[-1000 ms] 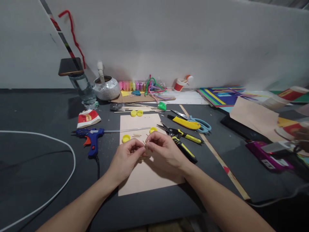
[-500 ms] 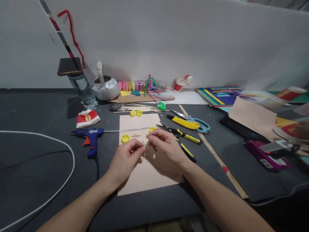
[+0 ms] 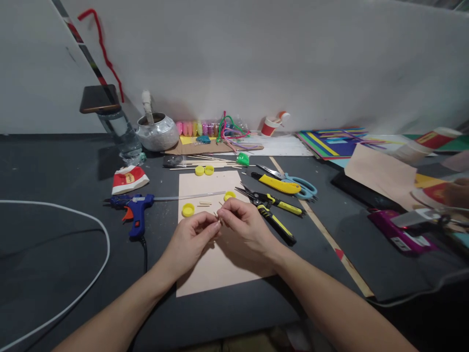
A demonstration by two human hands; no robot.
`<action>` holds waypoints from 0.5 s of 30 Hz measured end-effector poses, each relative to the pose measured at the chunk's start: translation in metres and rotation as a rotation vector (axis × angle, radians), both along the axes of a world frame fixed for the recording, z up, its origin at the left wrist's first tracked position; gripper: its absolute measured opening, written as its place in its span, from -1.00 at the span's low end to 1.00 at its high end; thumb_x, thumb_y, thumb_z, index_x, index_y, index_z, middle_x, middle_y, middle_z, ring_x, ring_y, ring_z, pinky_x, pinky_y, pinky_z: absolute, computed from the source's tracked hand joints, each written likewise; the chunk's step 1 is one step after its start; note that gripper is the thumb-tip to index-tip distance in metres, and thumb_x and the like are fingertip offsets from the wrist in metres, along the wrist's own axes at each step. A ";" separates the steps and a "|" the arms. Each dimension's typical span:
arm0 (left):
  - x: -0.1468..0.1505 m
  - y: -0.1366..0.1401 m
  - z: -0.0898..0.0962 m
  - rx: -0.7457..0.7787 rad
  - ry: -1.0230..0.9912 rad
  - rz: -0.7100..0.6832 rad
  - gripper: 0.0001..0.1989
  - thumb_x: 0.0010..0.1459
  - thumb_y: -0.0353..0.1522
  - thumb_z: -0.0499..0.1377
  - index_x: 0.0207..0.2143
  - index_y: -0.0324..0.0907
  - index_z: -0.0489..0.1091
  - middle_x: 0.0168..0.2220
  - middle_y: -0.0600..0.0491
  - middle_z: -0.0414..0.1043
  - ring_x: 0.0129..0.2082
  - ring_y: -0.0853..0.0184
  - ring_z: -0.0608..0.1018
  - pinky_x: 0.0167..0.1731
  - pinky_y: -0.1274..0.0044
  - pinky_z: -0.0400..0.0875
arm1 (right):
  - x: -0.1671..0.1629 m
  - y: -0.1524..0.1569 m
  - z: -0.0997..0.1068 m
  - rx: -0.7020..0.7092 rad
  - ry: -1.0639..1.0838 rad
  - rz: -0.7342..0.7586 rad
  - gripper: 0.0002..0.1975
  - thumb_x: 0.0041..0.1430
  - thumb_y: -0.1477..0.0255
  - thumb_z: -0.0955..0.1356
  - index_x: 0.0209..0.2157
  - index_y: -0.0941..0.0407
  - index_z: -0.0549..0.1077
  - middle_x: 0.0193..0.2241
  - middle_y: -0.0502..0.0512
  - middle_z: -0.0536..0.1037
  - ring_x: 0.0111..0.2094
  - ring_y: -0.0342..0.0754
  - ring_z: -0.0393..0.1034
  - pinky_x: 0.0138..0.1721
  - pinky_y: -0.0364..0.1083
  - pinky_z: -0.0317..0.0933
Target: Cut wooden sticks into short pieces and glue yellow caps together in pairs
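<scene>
Above a pale pink sheet of paper (image 3: 200, 279), my left hand (image 3: 190, 244) and my right hand (image 3: 249, 229) meet fingertip to fingertip. Both are closed in a pinch on short, thin wooden stick pieces (image 3: 215, 213), largely covered by the fingers. Whether the pieces are joined I cannot tell. More cut stick pieces (image 3: 204, 203) lie on the paper just beyond. One yellow cap (image 3: 188, 210) rests beyond my left hand, and another yellow cap (image 3: 230, 195) beyond my right. Black-and-yellow cutting pliers (image 3: 276, 225) lie close to the right hand.
A blue glue gun (image 3: 137, 215) with its cord lies left. Scissors (image 3: 304, 186) and a yellow utility knife (image 3: 280, 184) lie right. Long sticks (image 3: 208, 162), a metal pot (image 3: 157, 134) and a water bottle (image 3: 119, 129) stand behind. Another person's hand (image 3: 458, 194) shows far right.
My right fingertips have come closer to the left ones, so that they now touch or nearly touch. The whole view has shifted slightly.
</scene>
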State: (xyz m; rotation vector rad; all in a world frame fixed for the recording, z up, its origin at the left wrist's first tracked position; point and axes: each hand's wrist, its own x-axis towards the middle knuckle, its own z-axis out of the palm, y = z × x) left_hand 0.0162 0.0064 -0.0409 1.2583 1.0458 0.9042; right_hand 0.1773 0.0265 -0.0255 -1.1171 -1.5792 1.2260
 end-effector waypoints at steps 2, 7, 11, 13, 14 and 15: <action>0.000 0.000 0.000 -0.010 -0.013 -0.001 -0.81 0.19 -0.24 0.19 -0.34 -0.19 0.45 -0.50 0.15 0.37 -0.55 0.45 0.36 -0.53 0.61 0.27 | -0.001 0.000 0.000 0.008 -0.004 -0.008 -0.77 0.19 0.35 0.33 -0.52 0.10 0.33 -0.56 -0.08 0.29 -0.49 -0.15 0.14 -0.45 -0.14 0.05; -0.003 -0.001 0.006 0.006 0.035 -0.039 -0.87 0.14 -0.30 0.23 -0.38 -0.19 0.45 -0.48 0.11 0.44 -0.48 0.39 0.44 -0.46 0.57 0.34 | 0.003 0.004 0.001 0.022 -0.008 -0.045 -0.72 0.20 0.30 0.34 -0.54 0.09 0.29 -0.58 -0.10 0.24 -0.51 -0.16 0.10 -0.45 -0.13 0.04; -0.004 -0.002 0.008 0.015 0.076 -0.076 -0.81 0.21 -0.27 0.18 -0.41 -0.19 0.43 -0.52 0.12 0.42 -0.55 0.40 0.43 -0.49 0.56 0.31 | 0.005 0.005 0.002 0.028 -0.021 -0.063 -0.68 0.19 0.26 0.35 -0.56 0.09 0.27 -0.60 -0.11 0.22 -0.53 -0.16 0.07 -0.48 -0.13 0.00; -0.003 -0.003 0.007 0.024 0.089 -0.083 -0.79 0.23 -0.27 0.16 -0.42 -0.19 0.42 -0.53 0.13 0.40 -0.57 0.41 0.41 -0.50 0.55 0.29 | 0.005 0.005 0.003 0.036 -0.028 -0.074 -0.68 0.18 0.26 0.36 -0.57 0.09 0.27 -0.60 -0.11 0.21 -0.52 -0.16 0.07 -0.47 -0.13 0.00; -0.003 -0.003 0.006 0.029 0.092 -0.084 -0.79 0.24 -0.27 0.16 -0.42 -0.19 0.43 -0.53 0.13 0.40 -0.56 0.41 0.41 -0.49 0.55 0.30 | 0.005 0.005 0.003 0.039 -0.032 -0.078 -0.68 0.17 0.26 0.36 -0.57 0.09 0.28 -0.60 -0.11 0.21 -0.52 -0.16 0.07 -0.46 -0.13 0.00; -0.002 -0.003 0.005 0.036 0.092 -0.081 -0.80 0.24 -0.28 0.16 -0.40 -0.19 0.44 -0.51 0.12 0.41 -0.53 0.39 0.43 -0.46 0.54 0.31 | 0.005 0.005 0.003 0.040 -0.035 -0.080 -0.68 0.17 0.26 0.36 -0.57 0.10 0.28 -0.59 -0.11 0.22 -0.51 -0.16 0.07 -0.46 -0.13 0.00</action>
